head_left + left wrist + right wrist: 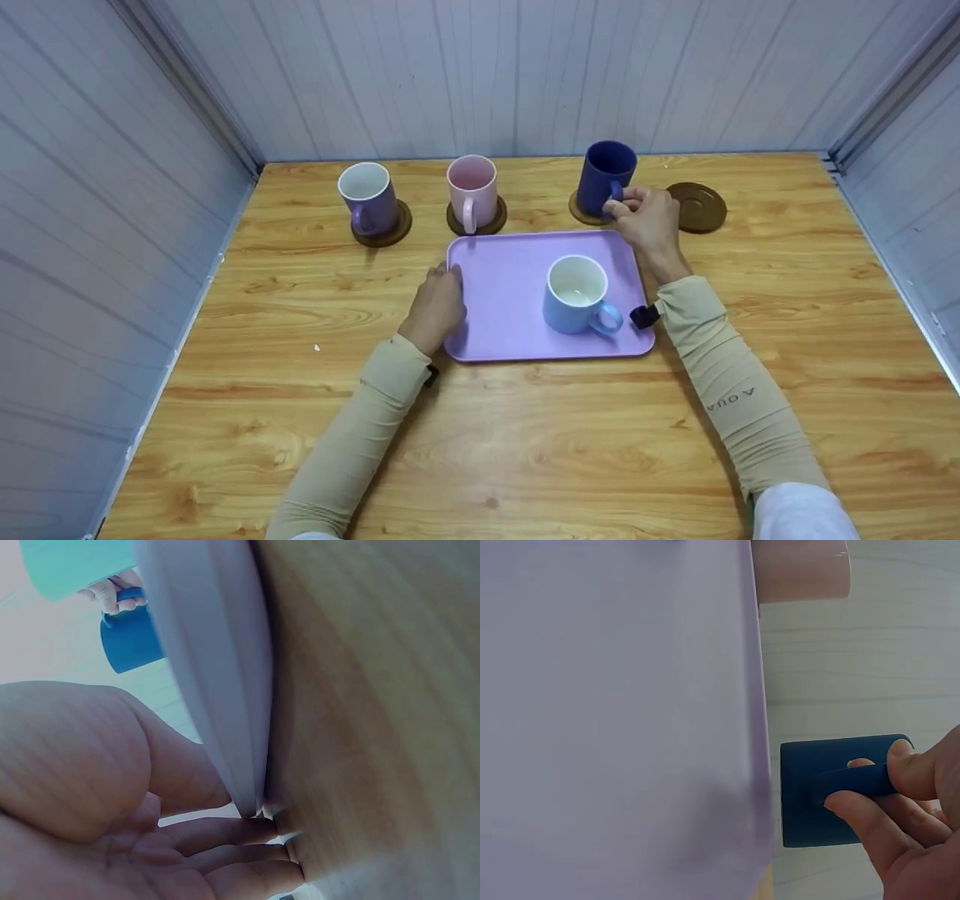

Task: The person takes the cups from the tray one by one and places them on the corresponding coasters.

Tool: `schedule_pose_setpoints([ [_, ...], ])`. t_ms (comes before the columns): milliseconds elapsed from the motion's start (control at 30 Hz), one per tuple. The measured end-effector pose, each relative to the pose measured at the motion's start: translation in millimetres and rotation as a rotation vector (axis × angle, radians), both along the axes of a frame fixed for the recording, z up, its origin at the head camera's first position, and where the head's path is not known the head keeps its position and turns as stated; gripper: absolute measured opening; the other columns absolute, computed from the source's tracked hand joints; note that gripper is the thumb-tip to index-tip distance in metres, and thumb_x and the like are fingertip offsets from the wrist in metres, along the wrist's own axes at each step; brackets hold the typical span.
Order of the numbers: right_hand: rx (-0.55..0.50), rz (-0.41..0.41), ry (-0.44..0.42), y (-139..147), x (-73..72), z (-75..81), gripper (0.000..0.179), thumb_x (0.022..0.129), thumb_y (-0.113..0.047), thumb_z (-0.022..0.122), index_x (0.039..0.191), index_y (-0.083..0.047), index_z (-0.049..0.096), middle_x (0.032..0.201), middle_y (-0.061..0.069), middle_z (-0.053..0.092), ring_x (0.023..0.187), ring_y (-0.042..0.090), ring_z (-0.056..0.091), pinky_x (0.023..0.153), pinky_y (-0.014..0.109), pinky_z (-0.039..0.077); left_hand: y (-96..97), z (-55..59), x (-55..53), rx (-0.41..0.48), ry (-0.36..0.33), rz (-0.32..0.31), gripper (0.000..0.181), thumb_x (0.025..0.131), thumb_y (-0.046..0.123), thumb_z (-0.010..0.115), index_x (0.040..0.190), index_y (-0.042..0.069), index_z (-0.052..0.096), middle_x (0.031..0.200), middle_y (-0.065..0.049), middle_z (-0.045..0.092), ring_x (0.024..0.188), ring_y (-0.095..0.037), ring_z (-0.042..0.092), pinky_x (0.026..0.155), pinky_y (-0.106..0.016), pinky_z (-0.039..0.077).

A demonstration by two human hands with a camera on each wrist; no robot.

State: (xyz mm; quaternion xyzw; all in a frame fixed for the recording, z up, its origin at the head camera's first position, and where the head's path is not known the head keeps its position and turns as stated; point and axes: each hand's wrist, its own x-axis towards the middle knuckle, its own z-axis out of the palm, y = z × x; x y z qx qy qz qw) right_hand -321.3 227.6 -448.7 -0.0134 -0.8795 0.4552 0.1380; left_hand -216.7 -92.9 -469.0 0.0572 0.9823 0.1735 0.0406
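My right hand (651, 225) pinches the handle of a dark blue mug (600, 176) between thumb and fingers. Beneath the mug a brown coaster (577, 212) shows at the left; whether they touch I cannot tell. At its left edge, a lilac tray (499, 300) is gripped by my left hand (437, 307); the left wrist view shows the thumb (187, 776) on one side of the rim and fingers at the other. A light blue mug (566, 311) with a white inside stands upright on the tray's right half, its handle toward the right.
Behind the tray, a pink mug (480, 202) stands on a brown coaster (499, 217). Farther left is a purple mug (379, 210) on another coaster (401, 229). A bare brown coaster (703, 210) lies right of my right hand. Pale panel walls (480, 82) border the wooden table (570, 442).
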Motion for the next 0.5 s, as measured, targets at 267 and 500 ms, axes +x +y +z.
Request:
schedule_pose_setpoints([
  [267, -0.028, -0.004, -0.03, -2.3, -2.9, -3.5, 0.02, 0.091, -0.018, 0.077, 0.103, -0.003, 0.08, 0.098, 0.012, 0.08, 0.08, 0.006, 0.072, 0.064, 0.016, 0.051, 0.0, -0.1, 2.2, -0.015, 0.018, -0.002, 0.051, 0.091, -0.005, 0.06, 0.142, -0.013, 0.052, 0.136, -0.032, 0.058, 0.119, -0.044, 0.058, 0.1, -0.051, 0.053],
  [500, -0.012, 0.011, -0.025, -3.6, -3.0, -5.4, 0.021, 0.092, -0.02, 0.077, 0.105, -0.003, 0.08, 0.097, 0.012, 0.08, 0.076, 0.003, 0.07, 0.063, 0.015, 0.05, 0.3, 1.2, 3.4, 0.009, 0.066, -0.012, 0.047, 0.091, -0.007, 0.059, 0.137, -0.015, 0.056, 0.129, -0.031, 0.061, 0.114, -0.046, 0.061, 0.095, -0.052, 0.056],
])
